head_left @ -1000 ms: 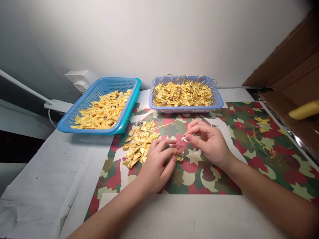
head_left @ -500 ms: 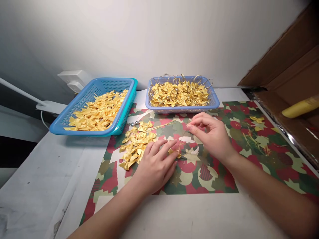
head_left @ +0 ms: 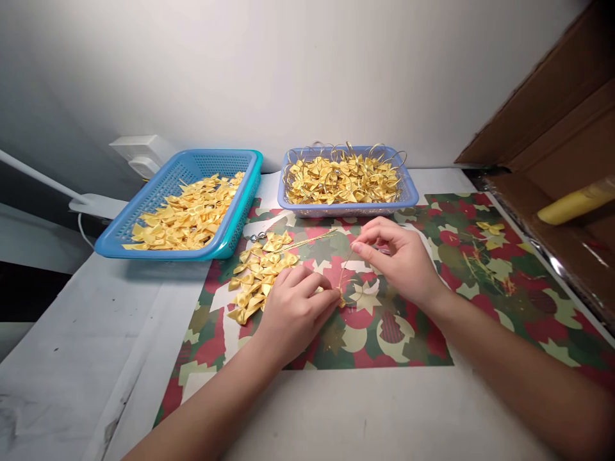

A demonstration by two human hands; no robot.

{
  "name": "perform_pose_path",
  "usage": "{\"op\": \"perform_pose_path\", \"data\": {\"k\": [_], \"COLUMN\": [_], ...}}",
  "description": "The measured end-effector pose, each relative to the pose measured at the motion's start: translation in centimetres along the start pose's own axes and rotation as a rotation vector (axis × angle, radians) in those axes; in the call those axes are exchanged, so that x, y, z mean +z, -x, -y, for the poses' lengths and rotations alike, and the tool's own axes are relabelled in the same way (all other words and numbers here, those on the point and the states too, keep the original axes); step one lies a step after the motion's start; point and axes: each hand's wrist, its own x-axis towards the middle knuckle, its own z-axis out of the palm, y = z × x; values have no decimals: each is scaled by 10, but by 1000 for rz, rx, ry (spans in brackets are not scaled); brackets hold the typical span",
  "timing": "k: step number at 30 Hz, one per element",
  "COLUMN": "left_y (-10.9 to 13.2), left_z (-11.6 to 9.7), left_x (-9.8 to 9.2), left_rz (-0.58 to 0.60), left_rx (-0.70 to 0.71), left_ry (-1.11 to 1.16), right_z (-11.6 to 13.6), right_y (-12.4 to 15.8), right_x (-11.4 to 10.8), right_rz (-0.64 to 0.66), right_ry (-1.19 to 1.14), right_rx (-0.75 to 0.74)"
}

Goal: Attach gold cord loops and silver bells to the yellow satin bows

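My left hand (head_left: 294, 310) presses a small yellow ribbon bow (head_left: 340, 298) down on the patterned red and green paper (head_left: 413, 333), fingers curled and pinched on it. My right hand (head_left: 401, 259) pinches the end of a thin gold cord (head_left: 344, 269) that runs up from the bow. A heap of loose yellow bows (head_left: 262, 275) lies just left of my left hand. A few gold cords (head_left: 312, 241) lie beyond the heap.
A teal basket (head_left: 240, 218) of plain yellow bows stands at the back left. A lilac basket (head_left: 408, 192) of bows with gold loops stands behind my hands. A brown cardboard box (head_left: 552, 147) with a yellow roll is at the right. A white socket sits on the wall.
The gold loop at the bow has been drawn out into a taut strand. My right hand rose slightly with the cord end; my left hand stayed on the bow.
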Motion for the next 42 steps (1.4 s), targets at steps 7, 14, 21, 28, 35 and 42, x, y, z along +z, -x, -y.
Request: {"op": "perform_pose_path", "data": {"k": [7, 14, 21, 28, 35, 42], "left_y": [-7, -35, -53, -52, -48, -46], "left_z": [1, 20, 15, 14, 12, -2], "left_x": [-14, -31, -20, -17, -16, -7], "left_rz": [83, 176, 217, 249, 126, 92], "left_rx": [-18, -102, -272, -419, -458, -490], "left_ry": [163, 563, 704, 845, 816, 756], "right_z": [5, 15, 13, 9, 7, -8], "right_y": [-2, -3, -4, -3, 1, 42], "right_x": [-4, -12, -14, -7, -18, 9], "right_rz": [32, 140, 158, 131, 353, 152], "right_ry": [-1, -9, 14, 9, 175, 297], "right_rx": [-22, -114, -114, -64, -11, 26]}}
